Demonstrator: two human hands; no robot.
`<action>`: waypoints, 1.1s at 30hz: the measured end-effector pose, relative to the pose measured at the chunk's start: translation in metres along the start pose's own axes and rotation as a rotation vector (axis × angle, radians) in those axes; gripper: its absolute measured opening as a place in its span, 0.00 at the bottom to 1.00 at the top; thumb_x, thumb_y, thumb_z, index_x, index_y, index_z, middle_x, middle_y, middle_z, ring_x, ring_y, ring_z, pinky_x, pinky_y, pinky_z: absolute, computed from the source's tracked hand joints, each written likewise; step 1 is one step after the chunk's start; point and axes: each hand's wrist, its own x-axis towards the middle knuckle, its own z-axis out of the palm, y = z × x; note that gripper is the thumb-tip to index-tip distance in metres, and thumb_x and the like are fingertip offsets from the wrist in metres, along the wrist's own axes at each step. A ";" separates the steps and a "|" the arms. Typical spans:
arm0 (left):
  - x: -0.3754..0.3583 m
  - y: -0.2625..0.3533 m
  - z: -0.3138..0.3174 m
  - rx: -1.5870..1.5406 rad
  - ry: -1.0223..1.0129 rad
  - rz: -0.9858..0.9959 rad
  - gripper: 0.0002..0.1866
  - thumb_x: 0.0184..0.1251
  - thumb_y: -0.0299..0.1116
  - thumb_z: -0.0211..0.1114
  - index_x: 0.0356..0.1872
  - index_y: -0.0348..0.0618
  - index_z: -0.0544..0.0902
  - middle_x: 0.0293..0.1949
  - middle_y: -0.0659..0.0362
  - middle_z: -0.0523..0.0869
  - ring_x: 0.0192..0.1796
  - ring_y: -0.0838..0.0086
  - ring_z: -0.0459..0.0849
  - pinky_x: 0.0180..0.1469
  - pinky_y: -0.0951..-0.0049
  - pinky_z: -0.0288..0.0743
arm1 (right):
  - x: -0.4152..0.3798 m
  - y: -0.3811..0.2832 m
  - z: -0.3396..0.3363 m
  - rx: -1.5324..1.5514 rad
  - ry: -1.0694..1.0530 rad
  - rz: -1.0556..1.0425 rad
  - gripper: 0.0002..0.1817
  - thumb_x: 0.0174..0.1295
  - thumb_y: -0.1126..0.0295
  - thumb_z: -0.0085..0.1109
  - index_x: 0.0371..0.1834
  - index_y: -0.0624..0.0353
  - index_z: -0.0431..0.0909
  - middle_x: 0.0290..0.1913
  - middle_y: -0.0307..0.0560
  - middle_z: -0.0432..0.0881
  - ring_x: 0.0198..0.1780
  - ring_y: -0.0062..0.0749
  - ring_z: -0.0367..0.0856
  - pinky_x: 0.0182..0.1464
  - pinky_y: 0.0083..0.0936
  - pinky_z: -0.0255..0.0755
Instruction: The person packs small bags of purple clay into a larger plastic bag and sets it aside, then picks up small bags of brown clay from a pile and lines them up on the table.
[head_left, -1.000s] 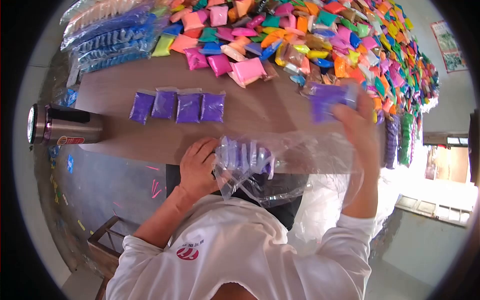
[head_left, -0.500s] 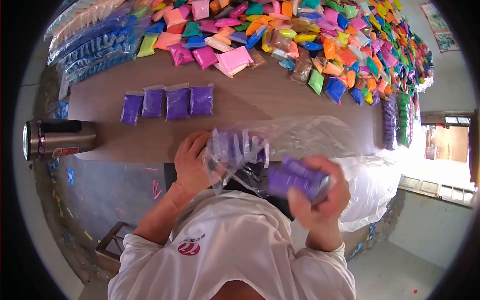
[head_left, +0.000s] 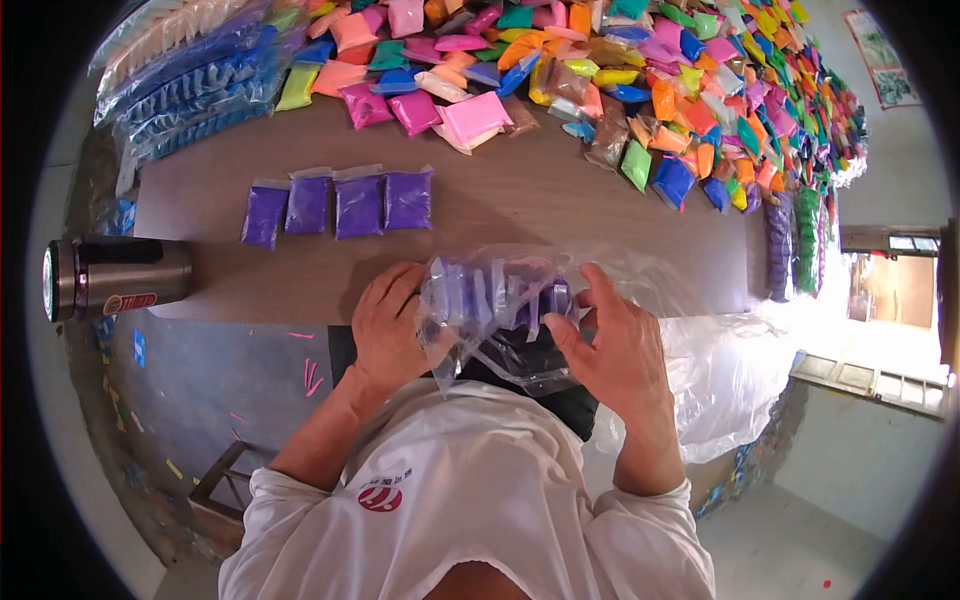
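Note:
At the table's front edge lies a clear plastic bag (head_left: 470,350) with a row of purple packets (head_left: 490,292) standing side by side in it. My left hand (head_left: 390,320) is closed on the bag's left end. At the other end, my right hand (head_left: 615,335) has its thumb and fingers spread apart around the last packets, with nothing gripped between them. Loose plastic film stretches out behind and to the right of this hand. Farther back on the left, several flat purple packets (head_left: 358,207) lie in a line on the table.
A big heap of coloured packets (head_left: 690,110) covers the back and right of the brown table (head_left: 200,200). Bagged rows of blue packets (head_left: 200,100) lie back left. A steel flask (head_left: 125,278) rests at the left edge. More clear plastic (head_left: 730,380) hangs off the front right.
My right hand has moved left to the bag and opened. The purple packets it held are now at the right end of the row in the bag. My left hand stays put.

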 end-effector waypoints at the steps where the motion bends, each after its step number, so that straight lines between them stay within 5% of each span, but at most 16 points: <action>1: 0.000 0.000 0.000 0.002 -0.003 0.003 0.20 0.38 0.38 0.75 0.32 0.35 0.83 0.52 0.51 0.85 0.58 0.55 0.82 0.55 0.57 0.79 | 0.000 0.004 0.000 -0.011 -0.022 -0.012 0.24 0.61 0.63 0.69 0.54 0.67 0.74 0.33 0.60 0.85 0.36 0.60 0.85 0.39 0.49 0.77; 6: 0.001 0.000 -0.001 0.009 0.010 0.028 0.18 0.39 0.37 0.74 0.30 0.35 0.82 0.51 0.50 0.85 0.58 0.55 0.82 0.54 0.57 0.79 | 0.007 0.014 0.015 -0.105 -0.072 -0.048 0.23 0.66 0.66 0.67 0.59 0.70 0.76 0.35 0.61 0.85 0.36 0.59 0.85 0.39 0.44 0.78; 9: 0.000 -0.001 0.000 0.006 0.017 0.041 0.18 0.38 0.37 0.75 0.29 0.36 0.82 0.52 0.50 0.85 0.58 0.55 0.82 0.54 0.57 0.79 | 0.006 0.012 0.013 -0.066 -0.005 -0.065 0.18 0.67 0.66 0.64 0.54 0.65 0.74 0.32 0.62 0.84 0.34 0.63 0.83 0.37 0.53 0.75; 15: -0.001 -0.002 0.000 -0.006 0.007 0.024 0.19 0.39 0.38 0.76 0.29 0.36 0.81 0.53 0.52 0.84 0.58 0.55 0.81 0.54 0.56 0.79 | -0.018 -0.019 -0.043 0.119 0.016 -0.203 0.20 0.67 0.74 0.61 0.60 0.71 0.75 0.33 0.60 0.85 0.35 0.56 0.86 0.40 0.40 0.82; 18: -0.003 -0.003 0.002 -0.028 0.013 0.017 0.19 0.40 0.39 0.76 0.29 0.37 0.81 0.53 0.53 0.85 0.59 0.55 0.81 0.55 0.56 0.79 | -0.028 -0.039 -0.096 0.288 -0.033 -0.462 0.18 0.66 0.73 0.60 0.56 0.71 0.78 0.34 0.56 0.88 0.34 0.47 0.88 0.40 0.33 0.82; 20: -0.002 -0.002 0.003 -0.025 0.024 0.012 0.18 0.40 0.39 0.76 0.30 0.38 0.81 0.53 0.53 0.85 0.59 0.56 0.81 0.55 0.57 0.79 | -0.029 -0.037 -0.110 0.348 0.117 -0.592 0.16 0.65 0.71 0.57 0.50 0.71 0.82 0.33 0.53 0.88 0.32 0.42 0.88 0.37 0.30 0.82; 23: -0.002 -0.003 0.001 -0.005 0.018 0.021 0.17 0.41 0.39 0.76 0.31 0.42 0.82 0.53 0.55 0.85 0.60 0.57 0.81 0.56 0.58 0.79 | -0.007 -0.078 -0.106 0.351 0.541 -0.340 0.15 0.67 0.68 0.54 0.43 0.70 0.86 0.31 0.49 0.88 0.27 0.36 0.87 0.32 0.29 0.80; 26: -0.001 -0.001 -0.003 -0.039 0.007 0.018 0.14 0.44 0.38 0.76 0.29 0.44 0.82 0.54 0.55 0.85 0.60 0.58 0.81 0.57 0.59 0.79 | 0.070 -0.109 -0.111 0.167 0.061 -0.421 0.14 0.70 0.67 0.53 0.44 0.67 0.84 0.32 0.51 0.86 0.31 0.36 0.84 0.37 0.27 0.76; 29: 0.002 0.001 -0.008 -0.045 -0.005 -0.006 0.13 0.45 0.37 0.75 0.28 0.44 0.82 0.54 0.55 0.85 0.59 0.58 0.82 0.56 0.59 0.80 | 0.150 -0.105 -0.075 -0.073 -0.316 -0.620 0.14 0.67 0.65 0.57 0.45 0.65 0.84 0.37 0.56 0.85 0.41 0.45 0.86 0.46 0.36 0.77; 33: -0.001 -0.001 -0.002 -0.099 0.041 -0.008 0.14 0.45 0.37 0.76 0.29 0.43 0.81 0.53 0.55 0.85 0.58 0.56 0.82 0.56 0.57 0.80 | 0.209 -0.099 -0.011 -0.360 -0.693 -0.524 0.20 0.63 0.56 0.63 0.46 0.64 0.84 0.45 0.59 0.86 0.49 0.50 0.84 0.52 0.43 0.76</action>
